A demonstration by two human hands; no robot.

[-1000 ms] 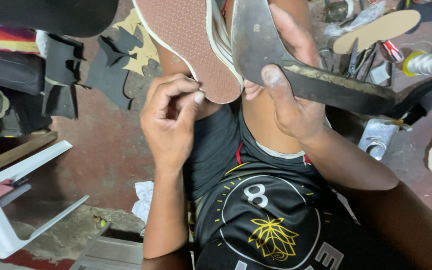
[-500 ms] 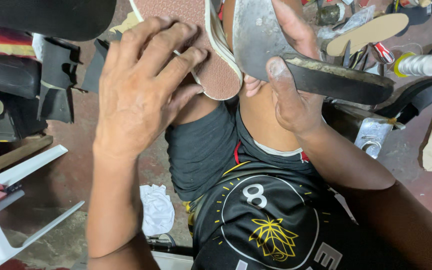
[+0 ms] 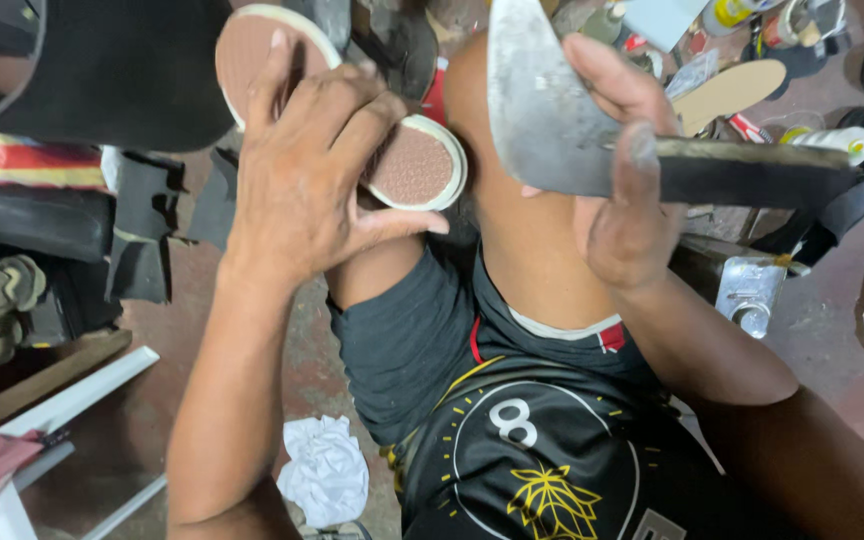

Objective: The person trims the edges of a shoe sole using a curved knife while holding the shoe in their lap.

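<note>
The left hand (image 3: 302, 170) presses flat on the shoe sole (image 3: 407, 165) resting on the knee. The right hand (image 3: 622, 200) grips the broad knife (image 3: 552, 110), blade clear; trimming not yet begun.

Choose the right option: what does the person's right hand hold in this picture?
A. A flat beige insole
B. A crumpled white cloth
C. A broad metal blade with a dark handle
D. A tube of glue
C: the right hand grips a broad metal blade by its dark handle, thumb laid along the top, while the left hand lies spread over the reddish shoe sole; the crumpled white cloth lies on the floor.
</note>
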